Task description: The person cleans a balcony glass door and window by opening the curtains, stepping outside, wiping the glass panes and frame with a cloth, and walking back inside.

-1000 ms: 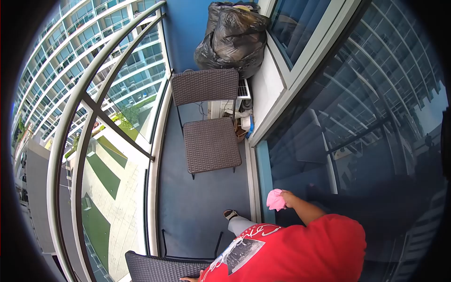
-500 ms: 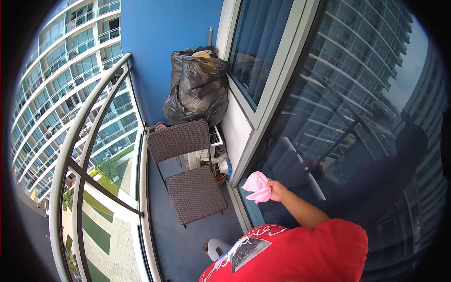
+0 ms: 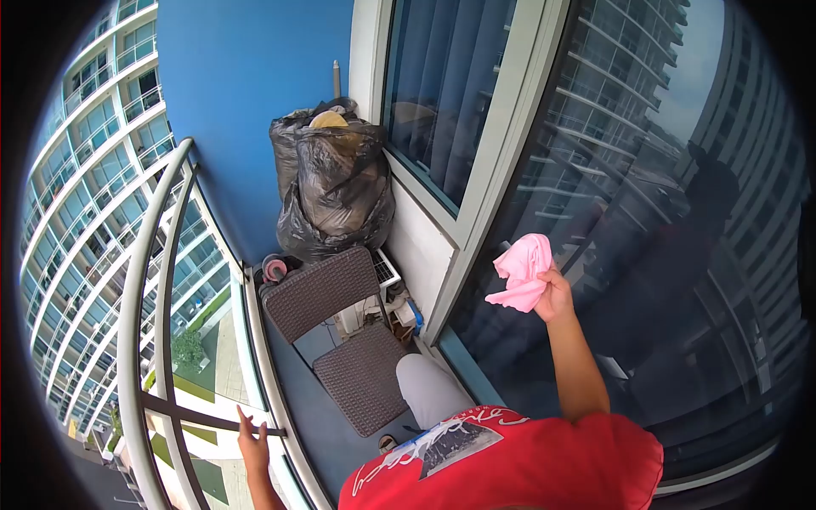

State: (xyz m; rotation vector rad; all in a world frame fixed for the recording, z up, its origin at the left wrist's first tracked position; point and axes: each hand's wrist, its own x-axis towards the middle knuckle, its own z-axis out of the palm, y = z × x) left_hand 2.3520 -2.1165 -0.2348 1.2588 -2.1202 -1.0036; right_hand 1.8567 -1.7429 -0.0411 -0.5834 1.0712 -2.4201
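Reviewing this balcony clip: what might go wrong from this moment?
1. The right hand grips the pink cloth at one side, leaving much of it loose, so it might slip.
2. The bent leg appears very close to the woven chair; a step forward could bump it.
3. The left hand is beside the railing's dark crossbar, fingers spread, so it might knock against it.

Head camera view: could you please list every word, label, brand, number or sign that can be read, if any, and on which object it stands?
No text can be read with certainty.
Red shirt: white script on the front, too distorted to read; smaller letters near it, too small.
Pink cloth in the right hand: no writing visible.
Black bags: no writing visible.
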